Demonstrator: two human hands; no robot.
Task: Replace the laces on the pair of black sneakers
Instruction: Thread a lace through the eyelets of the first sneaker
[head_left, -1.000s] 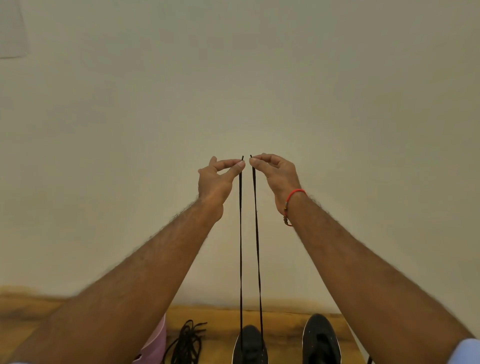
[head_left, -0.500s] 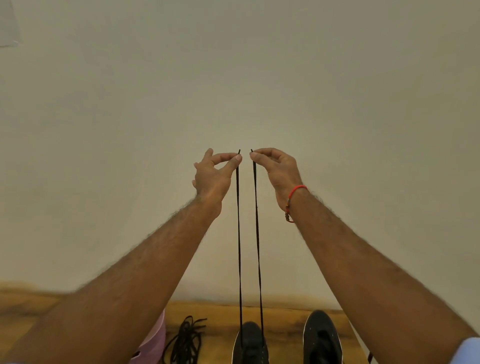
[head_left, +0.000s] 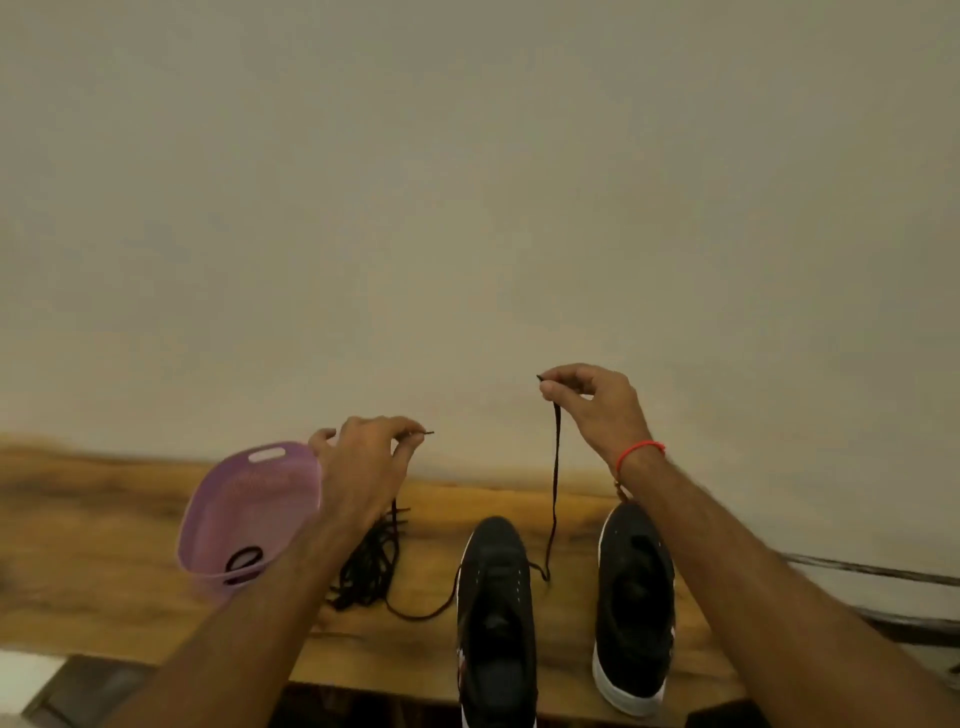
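Note:
Two black sneakers stand on the wooden table (head_left: 566, 514), toes toward the wall: the left sneaker (head_left: 496, 618) and the right sneaker (head_left: 634, 597). A black lace (head_left: 555, 499) runs through the left sneaker's front eyelets. My right hand (head_left: 597, 405) pinches one lace tip above and between the shoes. My left hand (head_left: 363, 467) pinches the other tip lower, left of the shoes, and that side of the lace loops slack across the table. A pile of loose black laces (head_left: 369, 566) lies under my left wrist.
A lilac plastic basket (head_left: 244, 509) sits at the left on the table, with a dark ring-shaped item inside. A plain wall rises right behind the table. A dark cable (head_left: 857, 571) runs along the right side.
Both hands have dropped from high in front of the wall and moved apart. The lace, held taut and upright before, now hangs slack. The view has tilted down onto the table.

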